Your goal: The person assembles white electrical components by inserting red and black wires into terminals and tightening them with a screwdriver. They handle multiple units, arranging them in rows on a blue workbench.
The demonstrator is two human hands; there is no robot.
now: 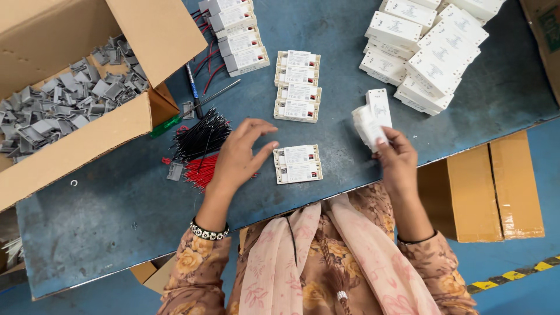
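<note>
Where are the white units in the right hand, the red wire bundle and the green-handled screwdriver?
white units (pixel 373 119): head view, front face.
red wire bundle (pixel 201 169): head view, middle.
green-handled screwdriver (pixel 166 126): head view, handle.

The worn blue-grey metal counter (pixel 105 227) carries at its far left an open brown cardboard box (pixel 87 137) filled with small grey plastic clips, and just right of it lie a green-handled screwdriver (pixel 175 119), a blue pen (pixel 192 81), a bundle of thin black wires (pixel 201 137) and a bundle of thin red wires (pixel 203 170). Near the middle lie a column of four white open rectangular modules (pixel 297 86), and nearer the front edge a pair of the same modules (pixel 297 164) touching side by side. Along the far edge sit a row of white modules with red and black leads (pixel 238 36), and at the far right a heap of closed white rectangular plastic cases (pixel 429 49).
</note>
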